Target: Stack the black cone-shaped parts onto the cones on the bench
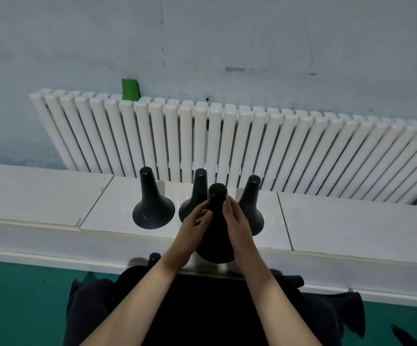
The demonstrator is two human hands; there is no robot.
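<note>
We've got both hands curled round the neck of a black cone [215, 236], left hand [194, 227] and right hand [237, 221] pinching from either side. It sits upright between them, over the white bench's [52, 196] front edge, just before the middle cone [198, 187], with the left cone [152, 208] and right cone [251, 196] flanking.

Both hands, left hand [194, 229] and right hand [237, 222], grip a black cone [216, 221] above the bench [352, 221] (3 cones standing behind).
</note>
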